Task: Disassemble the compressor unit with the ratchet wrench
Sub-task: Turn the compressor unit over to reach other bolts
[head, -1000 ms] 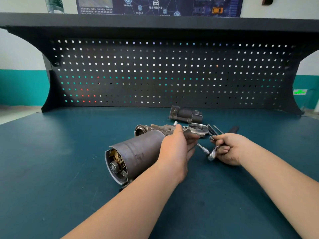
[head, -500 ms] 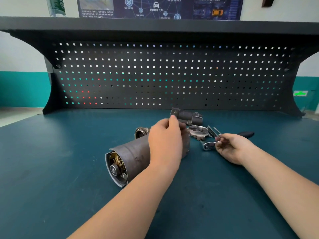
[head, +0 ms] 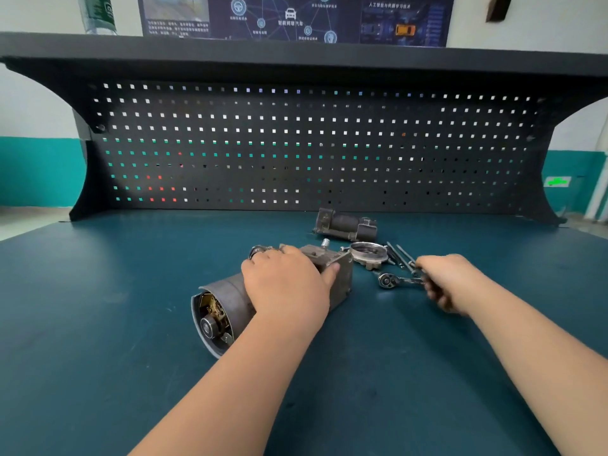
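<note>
So the right hand has its fingers curled round the handle of the ratchet wrench, which lies low over the bench with its round head sticking out to the left, toward the unit. The head isn't on any fastener right now, it's just beside the block end. The left hand is laid over the top of the compressor unit, palm down, fingers draped across the joint between the round can and the squarish block, thumb tip on the block's side. Looks more like pinning it down than a full wrap-around grip.

The unit sits on its side roughly mid-bench on the teal bench top. Its long axis runs diagonally: the open round end, where you can see the brass-coloured innards, points toward the near left, and the block end points far right, toward the loose parts.

Progress-wise I'd say it's partway. Already off and lying behind: a ring-shaped flange, a few long bolts, and a dark cylindrical part near the pegboard. What's left, best I can judge, is splitting the block from the can and pulling the guts.
</note>
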`<control>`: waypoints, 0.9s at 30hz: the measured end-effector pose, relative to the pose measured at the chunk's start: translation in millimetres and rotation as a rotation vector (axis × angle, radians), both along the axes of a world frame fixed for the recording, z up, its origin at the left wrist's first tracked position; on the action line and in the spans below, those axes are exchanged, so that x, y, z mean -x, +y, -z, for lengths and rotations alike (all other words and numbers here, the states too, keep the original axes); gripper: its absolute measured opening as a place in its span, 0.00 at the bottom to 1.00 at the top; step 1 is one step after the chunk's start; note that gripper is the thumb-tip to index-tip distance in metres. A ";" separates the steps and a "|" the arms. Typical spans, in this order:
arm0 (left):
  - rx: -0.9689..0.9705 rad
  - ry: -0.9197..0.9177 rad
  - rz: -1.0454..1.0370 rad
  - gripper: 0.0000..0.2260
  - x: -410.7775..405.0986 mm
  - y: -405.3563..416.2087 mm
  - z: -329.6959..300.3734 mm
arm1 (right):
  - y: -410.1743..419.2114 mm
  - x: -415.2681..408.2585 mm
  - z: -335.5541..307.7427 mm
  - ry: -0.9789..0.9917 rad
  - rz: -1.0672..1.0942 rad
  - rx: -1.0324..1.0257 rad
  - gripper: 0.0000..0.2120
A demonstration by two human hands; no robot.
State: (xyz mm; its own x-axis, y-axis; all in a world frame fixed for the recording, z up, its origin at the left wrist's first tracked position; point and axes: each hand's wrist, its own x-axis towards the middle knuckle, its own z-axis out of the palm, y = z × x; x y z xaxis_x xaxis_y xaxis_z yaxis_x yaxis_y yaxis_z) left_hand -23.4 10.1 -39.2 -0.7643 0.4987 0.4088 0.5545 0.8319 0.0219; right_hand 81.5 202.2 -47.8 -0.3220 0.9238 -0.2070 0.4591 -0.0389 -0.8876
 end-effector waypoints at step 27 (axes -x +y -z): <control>0.023 -0.057 0.277 0.39 34.1 -22.8 -8.9 | -86.5 35.0 18.4 0.273 -0.405 -0.759 0.34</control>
State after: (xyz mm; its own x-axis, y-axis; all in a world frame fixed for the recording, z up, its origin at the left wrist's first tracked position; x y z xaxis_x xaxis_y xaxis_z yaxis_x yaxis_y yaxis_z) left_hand -57.5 -12.7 -30.4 -0.6191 0.7006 0.3549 0.7592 0.6494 0.0423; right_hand 46.6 115.7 -66.1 -0.6008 0.5860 0.5438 0.0798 0.7208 -0.6885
